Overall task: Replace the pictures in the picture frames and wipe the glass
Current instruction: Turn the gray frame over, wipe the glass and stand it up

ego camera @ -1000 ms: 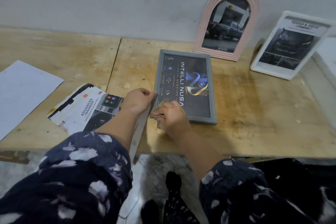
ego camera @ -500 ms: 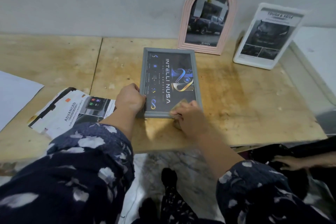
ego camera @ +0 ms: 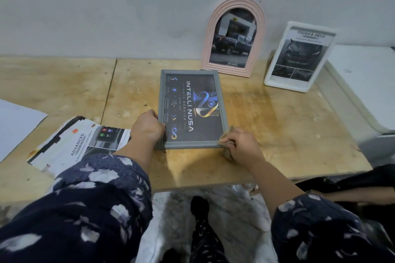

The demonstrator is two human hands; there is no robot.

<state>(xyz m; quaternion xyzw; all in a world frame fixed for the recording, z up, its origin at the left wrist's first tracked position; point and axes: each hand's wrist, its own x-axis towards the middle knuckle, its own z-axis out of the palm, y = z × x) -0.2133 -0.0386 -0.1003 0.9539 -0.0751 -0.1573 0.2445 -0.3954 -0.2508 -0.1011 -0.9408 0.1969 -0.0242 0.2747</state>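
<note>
Here's the flat grey rectangular picture frame [ego camera: 192, 109], lying face up on the stained plywood tabletop [ego camera: 277, 124], dark "Intelli Nusa" print showing under the glass. The left hand [ego camera: 147, 127] is curled round the frame's left edge near the bottom corner, pinning it down. The right hand [ego camera: 241, 145] sits at the bottom right corner, fingers bunched round what looks like a small tan cloth [ego camera: 227, 134] (only a scrap pokes out, so I can't be sure of its size). The risk, as I judge it: the frame lies close to the table's near edge, and a hard wipe toward the body could skate it off if that left grip slackens. A wide sweep away could also knock the pink arched frame [ego camera: 233, 36] leaning against the wall just behind.
</note>
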